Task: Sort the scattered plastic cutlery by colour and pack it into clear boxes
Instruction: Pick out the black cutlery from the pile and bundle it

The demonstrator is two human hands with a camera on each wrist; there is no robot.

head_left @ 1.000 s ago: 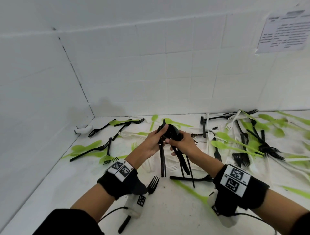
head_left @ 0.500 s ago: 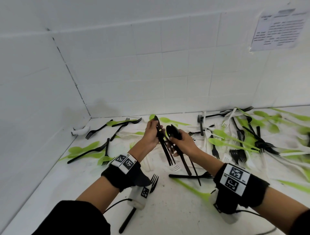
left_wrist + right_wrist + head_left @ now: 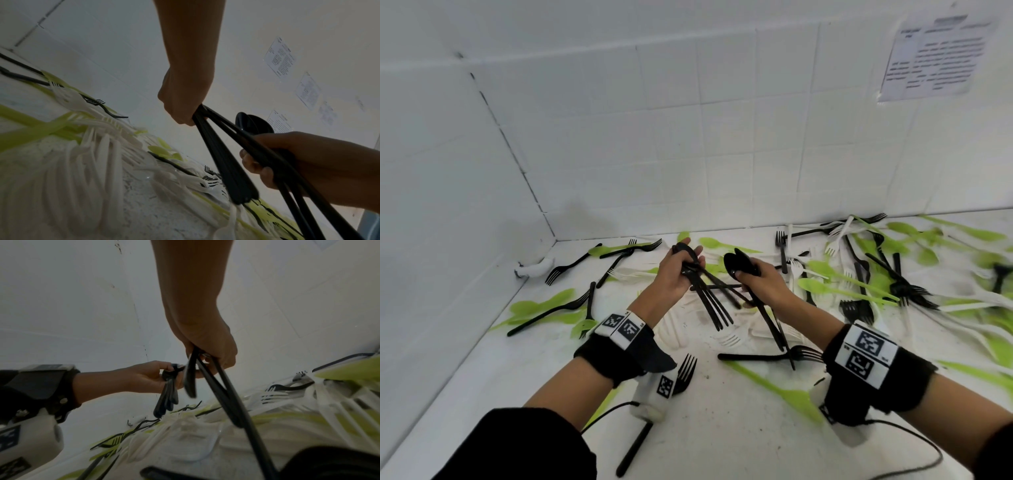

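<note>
Head view: the left hand (image 3: 674, 274) clamps black cutlery (image 3: 709, 301); the right hand (image 3: 760, 281) clamps black spoons (image 3: 739, 265). Green spoons (image 3: 835, 291), white forks (image 3: 726, 339) and black forks (image 3: 763, 356) litter the white surface (image 3: 722, 438) below tiled walls (image 3: 688, 137).

Left wrist: white cutlery (image 3: 92, 146) underneath.

Right wrist: handles (image 3: 228, 395) dangle.

A head camera is looking forward and down at both hands above the littered counter (image 3: 722, 428), while each wrist camera is looking up close along its own hand, both sharing the black spoons (image 3: 226, 162) and the tiled wall (image 3: 82, 305) behind.
</note>
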